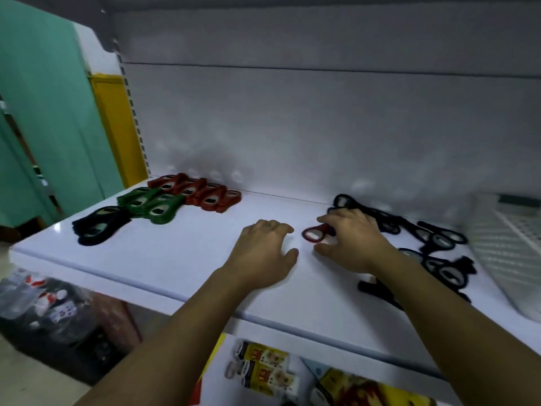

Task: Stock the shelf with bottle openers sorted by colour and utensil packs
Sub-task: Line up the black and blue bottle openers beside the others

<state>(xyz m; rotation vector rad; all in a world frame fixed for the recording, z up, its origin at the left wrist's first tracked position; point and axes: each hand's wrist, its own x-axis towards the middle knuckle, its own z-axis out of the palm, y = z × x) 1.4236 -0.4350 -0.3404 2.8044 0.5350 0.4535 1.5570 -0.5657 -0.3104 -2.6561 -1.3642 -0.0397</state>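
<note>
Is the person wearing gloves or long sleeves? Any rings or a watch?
No gloves: the left hand and right hand are bare. The left forearm and right forearm are bare too, no sleeve in view. I see no ring, watch or bracelet, though the picture is a bit blurry.

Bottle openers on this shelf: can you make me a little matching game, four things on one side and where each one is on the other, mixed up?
Things
1. red pile
2. green pile
3. single red opener
4. loose black openers

Places
A. pinched by the right hand
B. scattered on the right of the shelf
C. at the back left, by the rear wall
D. just in front of the red pile, on the left

Pairs: 1-C, 2-D, 3-A, 4-B.
</note>
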